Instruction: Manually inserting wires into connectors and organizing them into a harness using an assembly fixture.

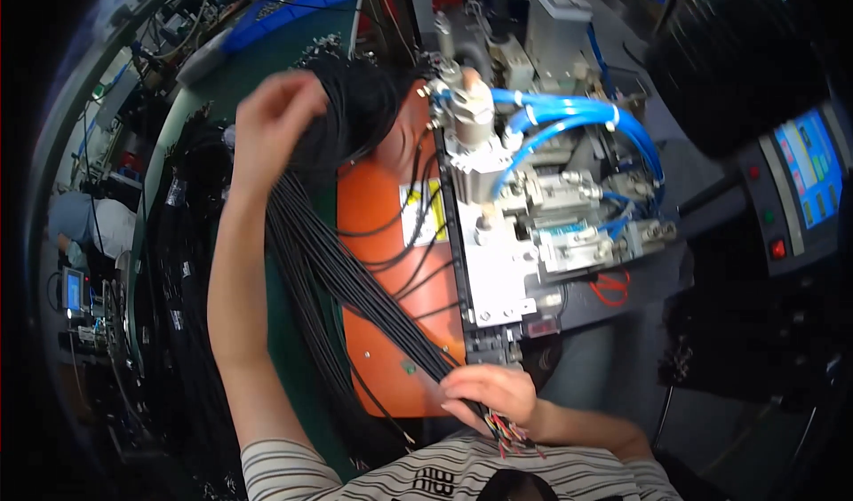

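Observation:
A thick bundle of black cables (pixel 360 288) runs slantwise from the upper left down toward my body. My right hand (pixel 493 392) is wrapped round its lower end, just in front of my striped shirt. Below that hand stick out stripped, multicoloured wire ends (pixel 508 434). My left hand (pixel 280 119) is raised at the far end of the bundle, beside a looped mass of black cable (pixel 360 101). Its fingers look curled but are smeared by motion, so whether they hold a strand is unclear.
An orange board (pixel 378 208) lies under the cables on a green tabletop (pixel 289 359). To its right stands a metal machine (pixel 498 234) with blue air hoses (pixel 613 115). A control panel (pixel 809 172) is at the far right. More black cables (pixel 182 261) lie at left; a blue tray (pixel 298 3) sits behind.

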A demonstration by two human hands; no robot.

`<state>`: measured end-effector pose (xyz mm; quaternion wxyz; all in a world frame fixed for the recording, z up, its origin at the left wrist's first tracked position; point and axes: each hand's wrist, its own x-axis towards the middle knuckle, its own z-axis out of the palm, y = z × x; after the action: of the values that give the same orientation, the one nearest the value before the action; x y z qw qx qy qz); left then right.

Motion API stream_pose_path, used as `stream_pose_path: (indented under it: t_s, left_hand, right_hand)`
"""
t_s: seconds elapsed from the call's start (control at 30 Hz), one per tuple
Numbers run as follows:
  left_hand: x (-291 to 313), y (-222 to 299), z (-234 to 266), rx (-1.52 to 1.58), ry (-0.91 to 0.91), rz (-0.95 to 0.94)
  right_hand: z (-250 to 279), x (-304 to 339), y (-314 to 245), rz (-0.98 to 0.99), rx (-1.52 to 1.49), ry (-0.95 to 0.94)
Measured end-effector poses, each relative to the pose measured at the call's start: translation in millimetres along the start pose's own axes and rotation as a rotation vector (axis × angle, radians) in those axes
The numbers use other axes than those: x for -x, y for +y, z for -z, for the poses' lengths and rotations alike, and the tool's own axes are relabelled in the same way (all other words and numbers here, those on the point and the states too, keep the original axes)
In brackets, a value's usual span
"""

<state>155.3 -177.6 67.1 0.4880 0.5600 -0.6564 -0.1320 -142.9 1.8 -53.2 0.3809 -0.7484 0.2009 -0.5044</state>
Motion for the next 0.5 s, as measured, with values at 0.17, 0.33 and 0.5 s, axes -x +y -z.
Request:
stream_pose_path:
  t_s: [0.17,0.33,0.5]
  left_hand:
    - [174,77,-30,0.173,-0.883,-0.203]
    - [218,88,-52,0.040,-0.740,-0.271]
    - [227,84,-91,-0.072,-0.363,-0.455]
  right_hand:
    - [11,3,1,0.009,-0.100,0.041]
    - [18,6,0,-0.144,-0.156,0.126]
    - [25,16,-2,-0.103,-0.031,0.062]
